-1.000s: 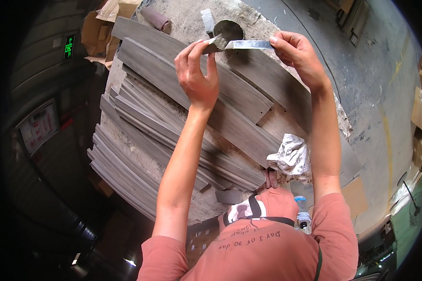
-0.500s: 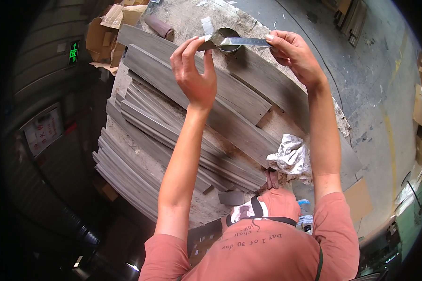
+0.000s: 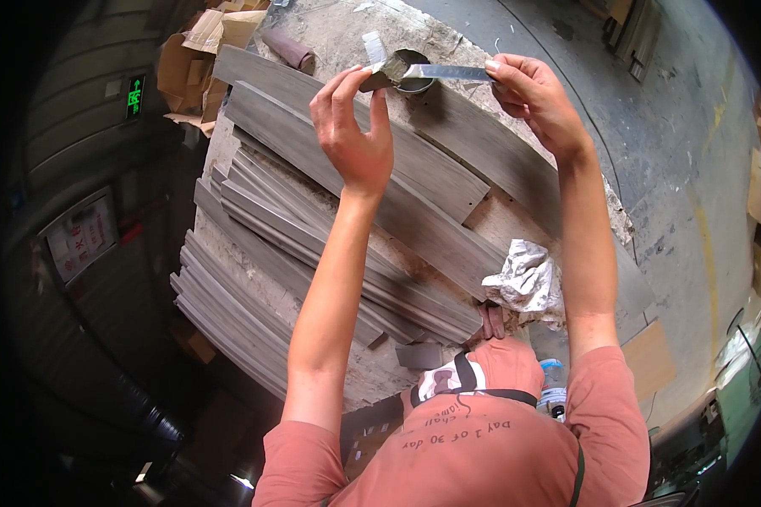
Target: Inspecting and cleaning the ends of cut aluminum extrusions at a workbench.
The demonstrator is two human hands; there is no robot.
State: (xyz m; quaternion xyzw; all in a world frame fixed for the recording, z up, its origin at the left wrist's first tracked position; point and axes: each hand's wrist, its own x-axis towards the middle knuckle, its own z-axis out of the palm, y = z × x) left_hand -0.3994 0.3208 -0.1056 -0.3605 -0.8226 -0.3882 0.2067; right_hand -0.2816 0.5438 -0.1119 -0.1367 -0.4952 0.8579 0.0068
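Note:
My left hand [image 3: 352, 127] is raised over the far part of the worktable, its fingers and thumb closed on a small grey-brown piece smeared with paste [image 3: 383, 78]. In my right hand [image 3: 533, 97], a thin flat metal blade [image 3: 452, 73] is pinched between thumb and fingers. The blade points left, and its pale, paste-coated tip is close to the smeared piece; I cannot tell whether they touch. Just behind the tip stands a round, dark-rimmed tin [image 3: 418, 85], partly hidden by the blade and the piece.
Long grey wood-grain boards [image 3: 313, 127] lie slantwise over the worktable [image 3: 457, 42], with stacked grey strips [image 3: 228, 313] at the near left. A crumpled white cloth [image 3: 524, 277] lies by my right forearm. A brown roll [image 3: 289, 49] and cardboard boxes [image 3: 196, 72] are at the far left.
The blade and my right hand have shifted slightly right and up, drawing the tip a little away from the smeared piece. My left hand keeps its hold almost in place.

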